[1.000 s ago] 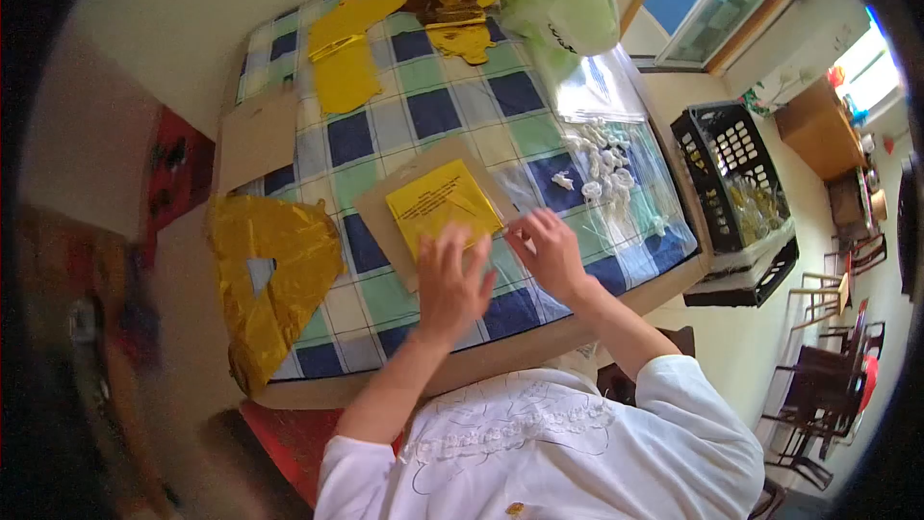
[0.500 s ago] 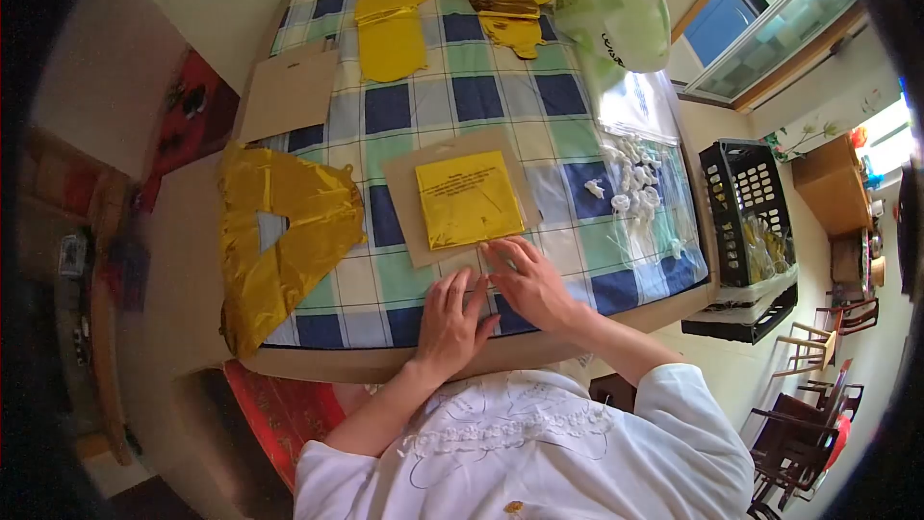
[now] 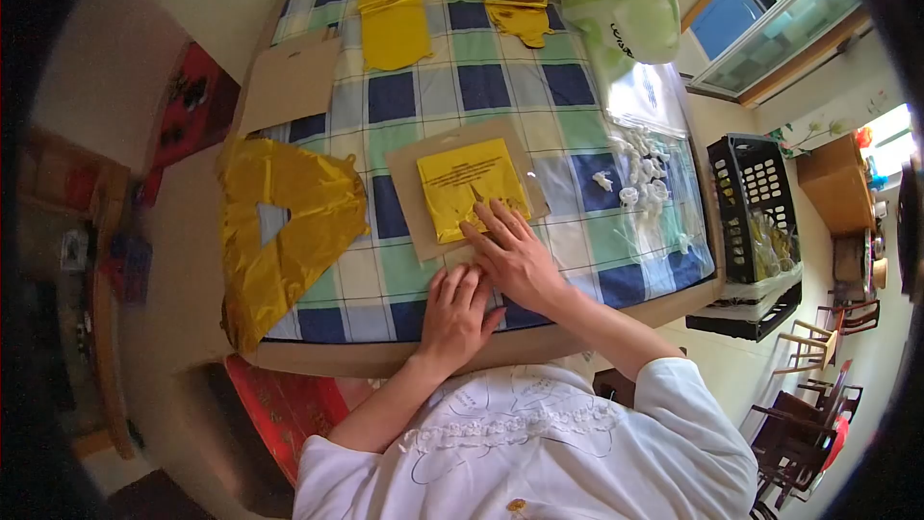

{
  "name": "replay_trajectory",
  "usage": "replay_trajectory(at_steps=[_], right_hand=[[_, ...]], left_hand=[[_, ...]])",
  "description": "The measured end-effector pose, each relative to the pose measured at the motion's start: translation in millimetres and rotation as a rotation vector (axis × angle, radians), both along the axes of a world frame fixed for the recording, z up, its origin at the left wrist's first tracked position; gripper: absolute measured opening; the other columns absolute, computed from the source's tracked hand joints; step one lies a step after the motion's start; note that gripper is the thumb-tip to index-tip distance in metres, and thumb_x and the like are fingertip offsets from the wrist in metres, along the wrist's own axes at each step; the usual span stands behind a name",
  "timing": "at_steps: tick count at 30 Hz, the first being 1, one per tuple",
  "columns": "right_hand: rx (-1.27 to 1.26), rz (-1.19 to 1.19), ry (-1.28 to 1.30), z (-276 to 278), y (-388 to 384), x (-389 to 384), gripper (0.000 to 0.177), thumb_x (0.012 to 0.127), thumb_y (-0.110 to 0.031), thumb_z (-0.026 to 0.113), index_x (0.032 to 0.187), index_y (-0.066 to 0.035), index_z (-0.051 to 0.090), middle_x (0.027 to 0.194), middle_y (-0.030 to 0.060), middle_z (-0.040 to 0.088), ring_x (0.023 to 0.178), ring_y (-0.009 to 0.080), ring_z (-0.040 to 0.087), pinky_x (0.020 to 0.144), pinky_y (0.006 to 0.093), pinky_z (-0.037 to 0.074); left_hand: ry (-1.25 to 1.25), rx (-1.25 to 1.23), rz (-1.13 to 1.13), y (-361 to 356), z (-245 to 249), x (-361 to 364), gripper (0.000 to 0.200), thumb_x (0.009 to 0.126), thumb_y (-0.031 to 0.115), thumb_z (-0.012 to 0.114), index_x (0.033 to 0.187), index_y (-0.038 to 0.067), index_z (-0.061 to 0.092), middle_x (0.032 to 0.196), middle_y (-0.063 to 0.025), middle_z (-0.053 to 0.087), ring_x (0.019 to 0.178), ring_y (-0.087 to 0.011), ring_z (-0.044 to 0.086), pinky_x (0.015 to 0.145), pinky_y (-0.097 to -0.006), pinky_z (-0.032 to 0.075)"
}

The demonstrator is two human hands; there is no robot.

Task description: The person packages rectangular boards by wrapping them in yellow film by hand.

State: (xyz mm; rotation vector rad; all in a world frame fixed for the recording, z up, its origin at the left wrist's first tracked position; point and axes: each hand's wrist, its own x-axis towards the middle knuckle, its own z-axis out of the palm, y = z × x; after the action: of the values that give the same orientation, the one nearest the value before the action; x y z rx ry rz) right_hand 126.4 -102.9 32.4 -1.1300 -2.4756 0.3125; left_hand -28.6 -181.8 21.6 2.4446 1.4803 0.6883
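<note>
A folded gold foil balloon [image 3: 469,179] with small printed text lies flat on a square of brown cardboard [image 3: 408,200]. My right hand [image 3: 520,260] rests with fingers spread, the fingertips on the foil's lower right part. Just below the cardboard's near edge, my left hand [image 3: 456,313] lies on the checked cloth with its fingers loosely bent and apart. The two hands touch or nearly touch at the fingertips. Left of them spreads a flat gold foil letter A balloon [image 3: 313,221].
More gold foil balloons [image 3: 397,24] lie at the far side, near a second brown cardboard piece [image 3: 294,82]. On the right are a green-white plastic bag [image 3: 626,10], clear bags [image 3: 650,101] and bundles of white string [image 3: 643,178]. A black crate [image 3: 736,193] stands beyond the edge.
My right hand has moved up and forward from the cardboard's near edge onto the foil. My left hand stays nearly in place, its fingers slightly more bent.
</note>
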Motion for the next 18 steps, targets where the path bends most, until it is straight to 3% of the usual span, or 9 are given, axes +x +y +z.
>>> replay_trajectory(at_steps=[5, 8, 11, 12, 16, 18], right_hand=[[-0.031, 0.058, 0.034, 4, 3, 8, 0.040, 0.089, -0.020, 0.057, 0.127, -0.006, 0.053, 0.138, 0.0166, 0.044, 0.132, 0.0342, 0.038, 0.109, 0.0489, 0.031], [-0.148, 0.085, 0.153, 5, -7, 18, 0.040, 0.086, -0.009, 0.057, 0.125, -0.007, 0.054, 0.137, 0.0163, 0.046, 0.130, 0.0339, 0.040, 0.109, 0.0490, 0.032], [-0.110, 0.088, 0.173, 16, -12, 43, 0.046, 0.078, 0.003, 0.054, 0.124, -0.006, 0.055, 0.137, 0.0165, 0.046, 0.130, 0.0349, 0.040, 0.109, 0.0485, 0.032], [-0.153, 0.050, 0.131, 24, -10, 51, 0.052, 0.072, 0.009, 0.052, 0.121, -0.006, 0.055, 0.137, 0.0155, 0.046, 0.130, 0.0330, 0.040, 0.110, 0.0475, 0.032], [-0.123, 0.062, -0.027, 30, 9, 80, 0.040, 0.076, 0.006, 0.055, 0.114, -0.006, 0.056, 0.135, 0.0119, 0.049, 0.130, 0.0289, 0.043, 0.108, 0.0455, 0.035], [-0.091, 0.098, 0.023, 20, 18, 88, 0.036, 0.077, 0.003, 0.057, 0.111, -0.007, 0.056, 0.132, 0.0112, 0.051, 0.127, 0.0294, 0.045, 0.106, 0.0449, 0.036]], left_hand=[[-0.030, 0.009, 0.017, 1, 0, 2, 0.049, 0.080, 0.031, 0.068, 0.118, 0.001, 0.057, 0.122, -0.0147, 0.048, 0.119, -0.0341, 0.042, 0.104, -0.0513, 0.032], [-0.098, 0.002, 0.005, 5, -4, -4, 0.041, 0.083, 0.024, 0.066, 0.117, 0.002, 0.057, 0.119, -0.0131, 0.051, 0.116, -0.0317, 0.046, 0.102, -0.0472, 0.036], [-0.136, 0.108, 0.048, 10, 4, -11, 0.037, 0.082, 0.016, 0.066, 0.116, 0.005, 0.058, 0.118, -0.0125, 0.053, 0.114, -0.0315, 0.049, 0.097, -0.0442, 0.041], [-0.121, 0.134, 0.066, 14, 10, -12, 0.035, 0.079, 0.012, 0.067, 0.113, 0.007, 0.059, 0.118, -0.0122, 0.054, 0.114, -0.0312, 0.050, 0.094, -0.0417, 0.044], [-0.097, 0.049, 0.085, 30, 11, -25, 0.040, 0.072, 0.007, 0.071, 0.110, 0.006, 0.058, 0.116, -0.0118, 0.056, 0.114, -0.0311, 0.051, 0.096, -0.0431, 0.043], [-0.083, 0.067, 0.073, 32, 10, -29, 0.038, 0.072, 0.006, 0.071, 0.108, 0.006, 0.059, 0.114, -0.0105, 0.057, 0.112, -0.0296, 0.052, 0.095, -0.0428, 0.044]])
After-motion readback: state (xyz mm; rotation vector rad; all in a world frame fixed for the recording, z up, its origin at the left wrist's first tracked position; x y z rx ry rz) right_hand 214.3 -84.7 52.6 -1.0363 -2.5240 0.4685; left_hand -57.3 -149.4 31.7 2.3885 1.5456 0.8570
